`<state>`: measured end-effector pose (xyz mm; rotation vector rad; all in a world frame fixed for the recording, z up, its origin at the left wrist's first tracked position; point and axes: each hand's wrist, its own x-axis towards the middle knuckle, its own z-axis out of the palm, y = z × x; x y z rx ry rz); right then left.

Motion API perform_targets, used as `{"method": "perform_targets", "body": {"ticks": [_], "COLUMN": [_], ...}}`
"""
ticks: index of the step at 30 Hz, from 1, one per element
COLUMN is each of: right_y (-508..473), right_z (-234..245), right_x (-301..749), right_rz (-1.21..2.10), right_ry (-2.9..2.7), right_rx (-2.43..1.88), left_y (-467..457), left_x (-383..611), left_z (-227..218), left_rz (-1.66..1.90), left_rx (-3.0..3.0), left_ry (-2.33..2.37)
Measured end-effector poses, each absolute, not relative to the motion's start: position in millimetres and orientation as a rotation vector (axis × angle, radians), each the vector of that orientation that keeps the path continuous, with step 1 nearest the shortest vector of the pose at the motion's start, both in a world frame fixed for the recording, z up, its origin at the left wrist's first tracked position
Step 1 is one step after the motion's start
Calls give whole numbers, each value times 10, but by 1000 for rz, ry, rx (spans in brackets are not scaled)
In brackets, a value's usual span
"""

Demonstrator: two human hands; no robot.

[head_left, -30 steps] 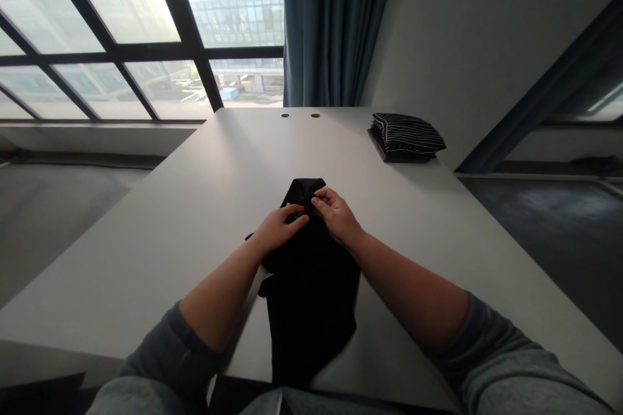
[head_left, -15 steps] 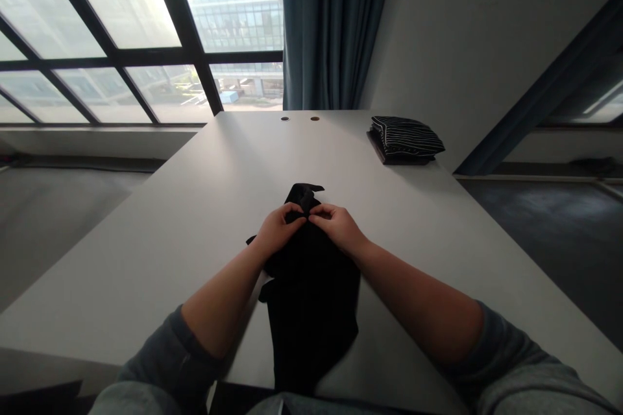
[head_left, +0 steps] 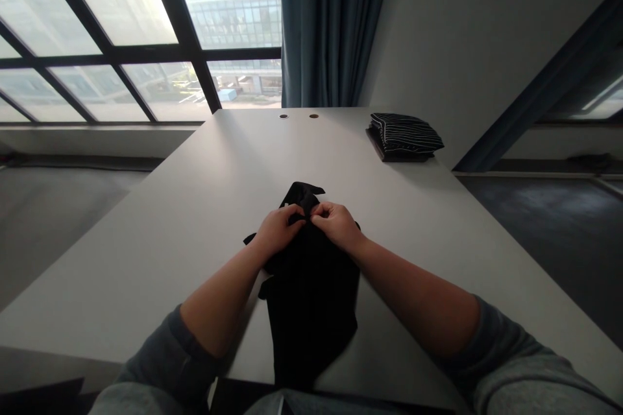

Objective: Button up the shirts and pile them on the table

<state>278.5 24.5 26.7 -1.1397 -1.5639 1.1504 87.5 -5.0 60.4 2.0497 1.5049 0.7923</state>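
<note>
A black garment lies lengthwise on the white table, its lower end hanging toward my body at the near edge. My left hand pinches the cloth near the garment's far end, thumb and fingers closed on it. Facing it, my right hand pinches the same spot from the right, and the fingertips of both hands almost meet. Beyond the fingers a folded-over part of the cloth, perhaps a collar, sticks up. What exactly lies between the fingertips is too small and dark to make out.
On the white table, a stack of folded dark cloth with a white-striped piece on top sits at the far right. Two round cable holes are near the far edge. Behind stand a blue curtain and a large window.
Both hands keep their pinch on the garment with only slight finger movement. A small pale spot now shows beside the left fingers. The view has tilted slightly.
</note>
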Motion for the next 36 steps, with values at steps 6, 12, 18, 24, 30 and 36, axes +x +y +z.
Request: {"method": "perform_targets", "body": {"ticks": [6,12,18,24,30,36], "right_y": [261,301,341,286,228,189], "right_z": [238,285,294,273,335,355], "right_x": [2766,2813,2868,2873,2882,2825], "right_rz": [1574,1489,1107,1004,846,734], "right_ry": [-1235,-1439,-1745,-1789,-1879,-1915], "right_rx": [-1098,-1018,-1063,-974,-1009,-1013], "left_y": [-54,-53,-66,-2,13,-43], "left_x": [870,860,838,746,742,834], "left_z": [594,585,604,553,504,596], "left_rz": [787,778,765,762,760,982], "left_rx": [2083,2119,2063,1972,1958,2002], "left_ry": [1439,1359,1331,1234,1175,1340]}}
